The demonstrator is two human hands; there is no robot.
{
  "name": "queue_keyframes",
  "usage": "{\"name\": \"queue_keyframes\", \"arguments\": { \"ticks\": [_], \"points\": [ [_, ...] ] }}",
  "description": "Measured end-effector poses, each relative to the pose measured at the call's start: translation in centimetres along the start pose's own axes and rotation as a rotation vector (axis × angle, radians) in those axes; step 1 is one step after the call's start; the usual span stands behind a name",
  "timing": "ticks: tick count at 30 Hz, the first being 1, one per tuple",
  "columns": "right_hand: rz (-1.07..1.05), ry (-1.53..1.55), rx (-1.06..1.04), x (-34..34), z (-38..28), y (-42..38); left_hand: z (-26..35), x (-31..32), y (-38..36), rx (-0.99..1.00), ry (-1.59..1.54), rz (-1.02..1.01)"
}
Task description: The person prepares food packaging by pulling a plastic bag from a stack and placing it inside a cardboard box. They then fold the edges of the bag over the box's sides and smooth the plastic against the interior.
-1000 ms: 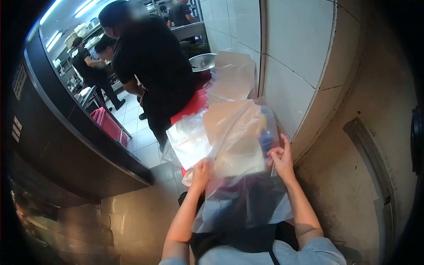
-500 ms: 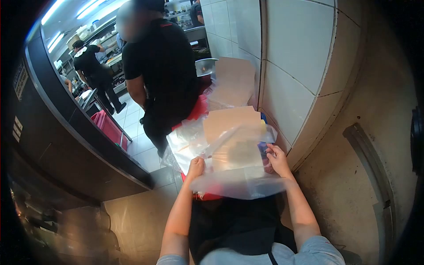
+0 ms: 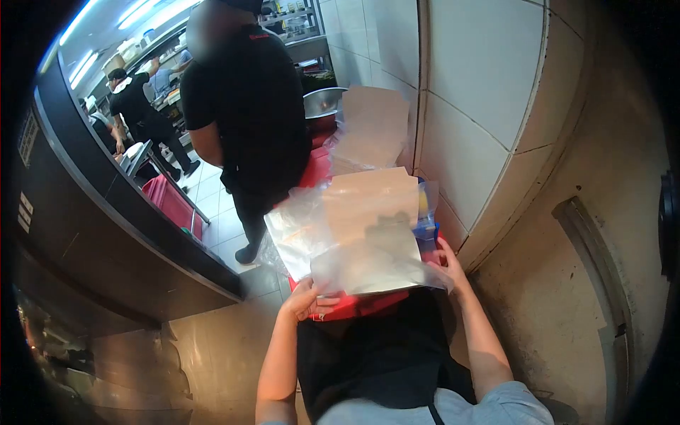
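A clear plastic sheet (image 3: 365, 269) lies nearly flat over a light brown cardboard sheet (image 3: 372, 195) in front of me. My left hand (image 3: 307, 300) is at its near left corner, thumb on top and fingers reaching under the edge. On the right side my right hand (image 3: 448, 263) pinches the sheet's near right corner, beside a blue object (image 3: 426, 237) mostly hidden by the sheets. A shiny whitish sheet (image 3: 287, 230) sticks out on the left. Beneath the stack shows a red crate or tub (image 3: 361, 304), its contents covered.
Farther back stand another cardboard piece in plastic (image 3: 372, 127) and a metal bowl (image 3: 324, 103). A person in black (image 3: 248, 106) stands close at the left. A tiled wall (image 3: 474, 92) borders the right. Other people work in the kitchen beyond.
The plastic sheet, raised and billowing before, has settled flatter over the cardboard. My left hand has moved nearer to me with its fingers less curled; my right hand has shifted slightly nearer to me.
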State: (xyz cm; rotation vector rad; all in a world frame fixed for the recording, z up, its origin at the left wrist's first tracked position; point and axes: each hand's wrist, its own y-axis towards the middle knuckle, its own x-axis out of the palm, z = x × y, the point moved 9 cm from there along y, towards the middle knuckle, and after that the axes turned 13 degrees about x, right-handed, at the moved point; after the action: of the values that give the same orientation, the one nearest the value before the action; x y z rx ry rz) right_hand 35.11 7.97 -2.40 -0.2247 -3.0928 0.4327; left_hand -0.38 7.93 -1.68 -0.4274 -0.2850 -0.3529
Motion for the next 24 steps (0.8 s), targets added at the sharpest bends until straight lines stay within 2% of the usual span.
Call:
{"name": "queue_keyframes", "arguments": {
  "ticks": [2, 3, 5, 6, 8, 11, 14, 17, 20, 21, 24],
  "points": [
    [-0.113, 0.138, 0.220, 1.3, -2.1, -4.3, 0.1, 0.7, -0.9, -0.009, 0.119, -0.027],
    [-0.154, 0.154, 0.341, 1.7, -1.1, -5.0, 0.0, 0.4, -0.8, 0.018, 0.171, -0.008],
    [-0.222, 0.162, 0.300, 2.1, -0.7, -5.6, -0.7, -0.4, -0.5, 0.068, 0.274, 0.025],
    [-0.256, 0.166, 0.279, 2.3, -0.6, -5.7, -0.7, -1.1, 0.1, 0.195, 0.329, 0.056],
    [-0.184, 0.130, 0.237, 0.8, 0.7, -4.0, -0.7, -2.9, 1.3, 0.454, 0.435, 0.123],
    [-0.104, 0.027, 0.088, -0.7, 1.1, -2.2, -0.3, -3.6, 1.1, 0.562, 0.369, 0.116],
    [-0.119, 0.212, 0.340, -0.9, 3.3, -3.0, -0.6, -4.1, 0.3, 0.602, 0.338, 0.145],
    [-0.241, 0.437, 0.595, 0.8, 2.5, -5.8, -0.8, -1.5, -2.2, 0.235, -0.192, 0.251],
    [-0.550, 0.409, 0.679, 2.8, 3.3, -7.4, -1.0, 2.2, -3.7, 0.075, -0.170, 0.005],
    [-0.568, 0.365, 0.657, 3.0, 2.5, -8.1, -0.8, 2.7, -4.1, 0.052, -0.109, 0.002],
    [-0.383, 0.159, 0.539, 1.1, 4.5, -6.5, -1.8, 0.9, -3.0, 0.206, 0.128, -0.008]
  ]
}}
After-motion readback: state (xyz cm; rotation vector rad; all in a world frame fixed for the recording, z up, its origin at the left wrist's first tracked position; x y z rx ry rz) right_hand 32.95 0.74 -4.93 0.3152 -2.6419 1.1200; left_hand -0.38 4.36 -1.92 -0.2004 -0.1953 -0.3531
